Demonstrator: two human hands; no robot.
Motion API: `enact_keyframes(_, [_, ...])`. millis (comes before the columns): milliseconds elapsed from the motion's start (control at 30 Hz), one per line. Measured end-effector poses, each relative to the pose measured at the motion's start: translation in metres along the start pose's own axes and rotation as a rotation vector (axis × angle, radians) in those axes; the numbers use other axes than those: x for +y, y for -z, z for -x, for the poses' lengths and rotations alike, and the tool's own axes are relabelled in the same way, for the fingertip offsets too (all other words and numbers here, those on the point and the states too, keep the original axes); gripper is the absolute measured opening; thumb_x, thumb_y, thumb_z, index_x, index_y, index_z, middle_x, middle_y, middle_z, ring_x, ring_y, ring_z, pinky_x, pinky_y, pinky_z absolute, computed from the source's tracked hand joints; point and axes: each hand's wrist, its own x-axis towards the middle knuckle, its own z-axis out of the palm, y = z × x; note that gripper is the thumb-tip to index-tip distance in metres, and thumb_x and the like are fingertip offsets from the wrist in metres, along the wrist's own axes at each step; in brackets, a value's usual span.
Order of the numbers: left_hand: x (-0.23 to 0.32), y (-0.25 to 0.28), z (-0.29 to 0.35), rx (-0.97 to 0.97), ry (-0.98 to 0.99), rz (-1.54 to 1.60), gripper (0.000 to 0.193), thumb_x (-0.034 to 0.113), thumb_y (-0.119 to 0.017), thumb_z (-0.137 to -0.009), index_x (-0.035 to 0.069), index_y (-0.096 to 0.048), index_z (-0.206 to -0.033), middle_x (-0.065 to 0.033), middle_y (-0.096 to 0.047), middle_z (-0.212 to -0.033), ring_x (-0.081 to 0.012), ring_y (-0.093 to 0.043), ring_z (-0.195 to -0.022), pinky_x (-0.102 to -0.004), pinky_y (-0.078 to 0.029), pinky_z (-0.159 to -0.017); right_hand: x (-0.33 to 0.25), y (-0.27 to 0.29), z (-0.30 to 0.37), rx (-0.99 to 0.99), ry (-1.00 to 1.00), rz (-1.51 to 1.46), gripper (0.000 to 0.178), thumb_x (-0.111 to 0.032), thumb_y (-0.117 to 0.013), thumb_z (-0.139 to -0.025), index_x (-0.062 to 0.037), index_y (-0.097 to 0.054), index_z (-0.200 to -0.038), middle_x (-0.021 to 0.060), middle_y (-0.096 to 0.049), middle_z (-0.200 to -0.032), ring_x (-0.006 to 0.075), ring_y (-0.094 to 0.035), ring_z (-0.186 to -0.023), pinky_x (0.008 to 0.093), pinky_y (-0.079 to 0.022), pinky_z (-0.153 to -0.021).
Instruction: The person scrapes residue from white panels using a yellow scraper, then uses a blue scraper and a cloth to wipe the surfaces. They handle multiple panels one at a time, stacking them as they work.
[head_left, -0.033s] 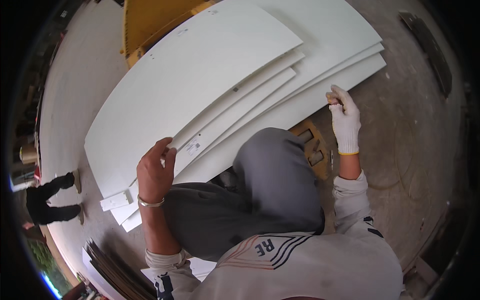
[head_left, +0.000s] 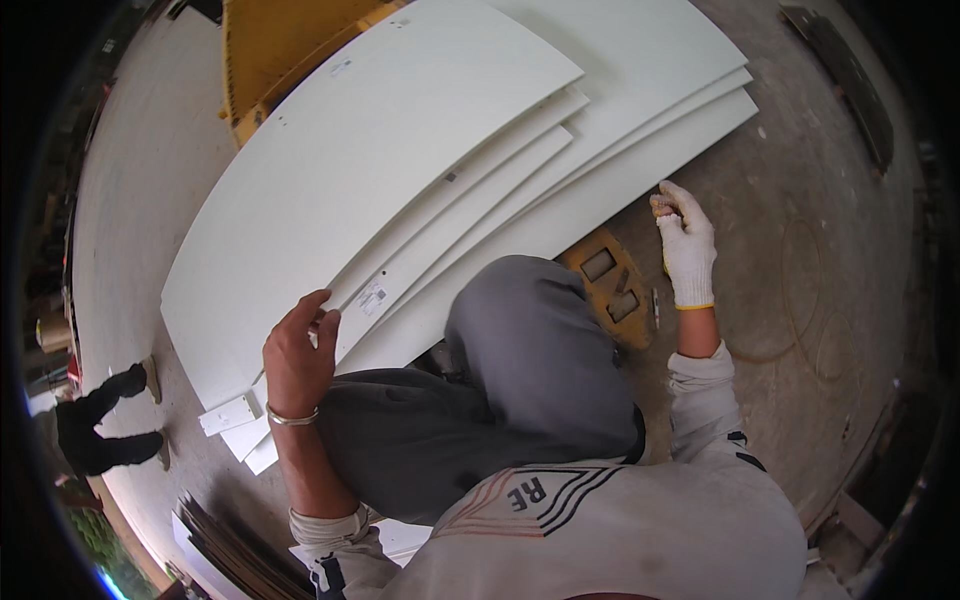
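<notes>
White panels (head_left: pixel 380 150) lie in a fanned stack before our gray-trousered legs (head_left: pixel 540 340). Our bare left grip (head_left: pixel 300 360), thumb and fingers parted, hangs at their near edge; our gloved right grip (head_left: pixel 690 250) curls above the floor (head_left: pixel 745 430), its fingertips too small to show whether it is closed.

White panels (head_left: pixel 370 150) in a flat, staggered stack
</notes>
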Motion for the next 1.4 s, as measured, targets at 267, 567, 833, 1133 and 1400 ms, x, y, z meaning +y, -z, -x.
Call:
enact_keyframes(267, [-0.003, 0.013, 0.000, 0.152, 0.170, 0.236, 0.025, 0.010, -0.063, -0.104, -0.003, -0.071, -0.123, -0.0113, -0.077, -0.090, -0.0166, -0.072, -0.085, -0.0314, -0.057, -0.082, 0.147, 0.019, 0.111, -0.109, -0.454, 0.580, 0.040, -0.027, -0.063, -0.096, -0.0083, -0.070, -0.131, 0.0188, -0.074, -0.124, 0.0336, -0.071, -0.114, 0.0420, -0.054, -0.098])
enact_keyframes(567, [0.030, 0.010, 0.020, 0.335, -0.050, 0.310, 0.014, 0.005, -0.072, -0.090, 0.003, -0.073, -0.104, -0.0159, -0.072, -0.086, -0.0364, -0.069, -0.081, -0.0443, -0.055, -0.073, 0.164, -0.072, 0.086, -0.440, -0.463, 0.883, 0.049, -0.038, -0.064, -0.096, -0.0008, -0.065, -0.128, 0.0231, -0.070, -0.122, 0.0407, -0.068, -0.112, 0.0503, -0.054, -0.095])
enact_keyframes(833, [0.027, -0.034, -0.007, 0.130, -0.195, 0.252, 0.015, 0.013, -0.069, -0.087, 0.007, -0.056, -0.084, -0.0064, -0.051, -0.069, -0.0254, -0.056, -0.067, -0.0384, -0.045, -0.064, 0.182, -0.074, 0.058, -0.500, -0.473, 1.042, 0.043, -0.031, -0.062, -0.098, -0.0028, -0.062, -0.130, 0.0191, -0.069, -0.113, 0.0372, -0.068, -0.102, 0.0489, -0.055, -0.089])
enact_keyframes(1133, [0.029, -0.055, -0.066, -0.111, -0.126, 0.201, 0.016, 0.016, -0.069, -0.081, 0.005, -0.058, -0.083, -0.0073, -0.059, -0.072, -0.0257, -0.062, -0.072, -0.0389, -0.048, -0.068, 0.149, -0.070, 0.060, -0.521, -0.649, 0.931, 0.037, -0.024, -0.060, -0.100, -0.0051, -0.057, -0.132, 0.0146, -0.067, -0.103, 0.0332, -0.068, -0.091, 0.0473, -0.057, -0.081])
enact_keyframes(1400, [0.056, -0.052, -0.037, -0.135, 0.199, 0.328, 0.012, 0.013, -0.066, -0.084, 0.003, -0.059, -0.081, -0.0175, -0.065, -0.072, -0.0401, -0.067, -0.072, -0.0505, -0.053, -0.068, 0.027, 0.052, 0.104, -0.497, -1.058, 0.471, 0.034, -0.017, -0.057, -0.101, -0.0071, -0.054, -0.134, 0.0106, -0.065, -0.095, 0.0297, -0.068, -0.081, 0.0460, -0.059, -0.075])
